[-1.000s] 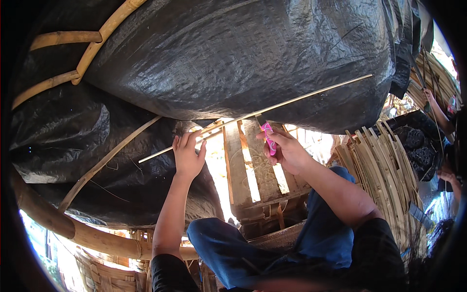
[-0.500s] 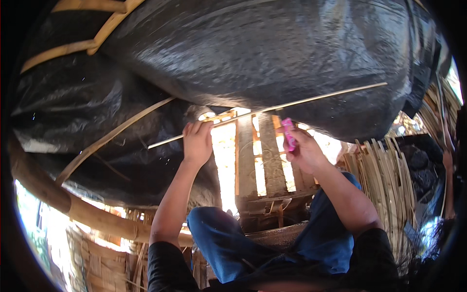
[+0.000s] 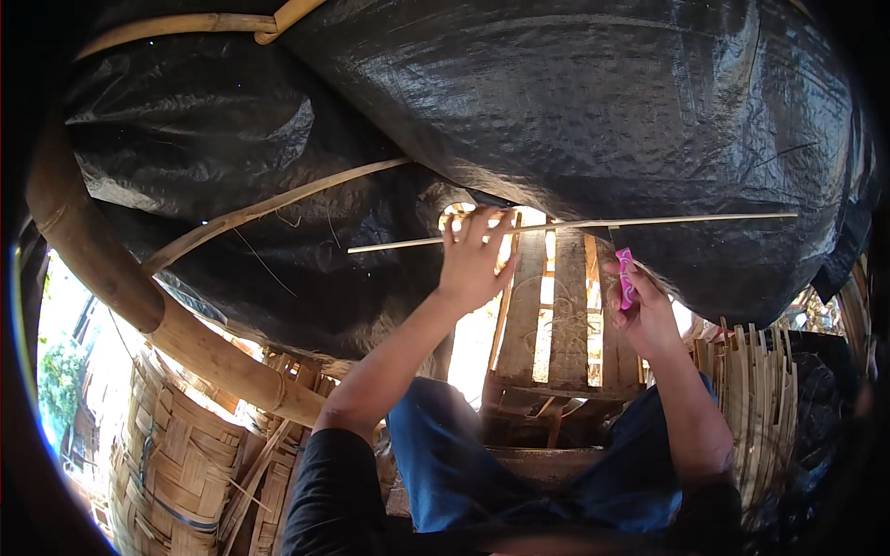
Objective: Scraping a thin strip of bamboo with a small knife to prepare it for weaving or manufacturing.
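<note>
A long, thin, pale bamboo strip [image 3: 686, 220] lies crosswise in front of me, nearly level. My left hand [image 3: 473, 264] grips it left of its middle, fingers over the strip, with a short end sticking out to the left. In my right hand [image 3: 647, 320] is a small knife with a pink patterned handle [image 3: 626, 278]. Its thin blade points up to the strip and seems to touch it, though the edge is too small to make out clearly.
Black plastic sheeting [image 3: 593, 102] hangs ahead, with a bent bamboo stick [image 3: 278, 202] against it. A thick bamboo pole [image 3: 213, 357] curves at left above a woven bamboo basket [image 3: 176, 445]. Wooden slats [image 3: 567, 315] stand between my knees; a bundle of split strips [image 3: 756, 398] is at right.
The view has shifted, so hands and strip appear farther right. The strip has turned more level. My left hand's fingers are more spread; the knife remains in my right hand.
</note>
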`<state>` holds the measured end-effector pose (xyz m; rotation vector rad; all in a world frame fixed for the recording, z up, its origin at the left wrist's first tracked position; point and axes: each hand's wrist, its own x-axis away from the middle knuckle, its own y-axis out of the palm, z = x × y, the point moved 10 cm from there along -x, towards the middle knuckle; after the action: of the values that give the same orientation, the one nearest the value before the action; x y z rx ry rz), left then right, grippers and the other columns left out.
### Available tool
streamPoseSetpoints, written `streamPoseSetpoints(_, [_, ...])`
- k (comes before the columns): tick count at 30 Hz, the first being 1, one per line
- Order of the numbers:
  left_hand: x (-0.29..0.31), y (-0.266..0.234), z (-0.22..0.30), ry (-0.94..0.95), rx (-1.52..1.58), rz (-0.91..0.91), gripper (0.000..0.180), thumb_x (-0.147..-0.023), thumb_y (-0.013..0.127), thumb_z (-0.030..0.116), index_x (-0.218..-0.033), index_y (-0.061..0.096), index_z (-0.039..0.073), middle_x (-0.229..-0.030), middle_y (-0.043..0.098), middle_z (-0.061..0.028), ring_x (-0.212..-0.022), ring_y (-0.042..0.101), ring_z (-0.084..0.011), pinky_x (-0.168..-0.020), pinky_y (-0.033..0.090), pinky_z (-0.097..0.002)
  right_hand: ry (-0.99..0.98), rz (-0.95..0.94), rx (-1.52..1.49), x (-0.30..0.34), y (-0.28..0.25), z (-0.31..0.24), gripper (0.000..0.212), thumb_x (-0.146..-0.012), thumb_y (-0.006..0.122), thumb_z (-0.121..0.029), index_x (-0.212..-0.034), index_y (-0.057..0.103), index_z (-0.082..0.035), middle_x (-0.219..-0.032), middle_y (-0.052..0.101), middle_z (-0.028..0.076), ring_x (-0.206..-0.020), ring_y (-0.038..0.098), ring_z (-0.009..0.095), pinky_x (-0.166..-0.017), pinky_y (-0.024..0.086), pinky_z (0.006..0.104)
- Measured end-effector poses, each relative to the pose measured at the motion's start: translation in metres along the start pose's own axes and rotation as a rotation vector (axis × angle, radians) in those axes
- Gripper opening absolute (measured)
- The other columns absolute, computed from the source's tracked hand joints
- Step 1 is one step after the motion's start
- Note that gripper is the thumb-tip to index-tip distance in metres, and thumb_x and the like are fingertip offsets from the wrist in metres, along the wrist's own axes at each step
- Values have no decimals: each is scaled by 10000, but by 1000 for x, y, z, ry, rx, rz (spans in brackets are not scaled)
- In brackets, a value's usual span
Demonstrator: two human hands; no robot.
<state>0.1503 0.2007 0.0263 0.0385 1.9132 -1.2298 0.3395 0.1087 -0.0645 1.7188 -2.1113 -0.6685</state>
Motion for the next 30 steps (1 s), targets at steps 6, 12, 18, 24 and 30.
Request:
streamPoseSetpoints(6, [-14,0,65,115,138,-25,599,-807,687,308,-1327,467,107,-1328,409,-94,-1276,392,-279,-1067,248,-574,-13,-11,-11,-5,-14,5,338,-956,528,-345,-1121,595,-57,-680,559,43,-516,484,126,-512,394,245])
streamPoseSetpoints(12, [-19,3,46,64,113,-4,624,-815,687,240,-1366,421,123,-1333,416,-83,-1255,404,-279,-1065,267,-544,28,-46,14,-2,-3,3,328,-981,484,-320,-1137,597,-53,-711,567,41,-553,508,110,-509,405,245])
streamPoseSetpoints(18, [-18,4,34,9,82,0,606,-827,676,245,-1363,425,111,-1321,423,-91,-1225,419,-281,-1073,251,-553,-1,-131,1,1,0,-2,359,-976,509,-381,-1113,607,-64,-692,565,42,-561,497,118,-535,416,260])
streamPoseSetpoints(24, [-13,-2,62,68,130,-4,590,-805,683,287,-1323,473,96,-1329,403,-97,-1271,390,-273,-1065,248,-562,-22,-50,-44,2,-13,-3,359,-972,509,-331,-1150,572,-26,-670,555,42,-518,486,124,-487,387,254])
streamPoseSetpoints(30, [-18,-9,60,74,101,7,595,-813,679,272,-1332,453,91,-1321,390,-100,-1277,380,-285,-1071,237,-583,8,-56,10,6,2,-9,384,-974,510,-355,-1140,577,-15,-640,554,55,-495,483,126,-498,389,247])
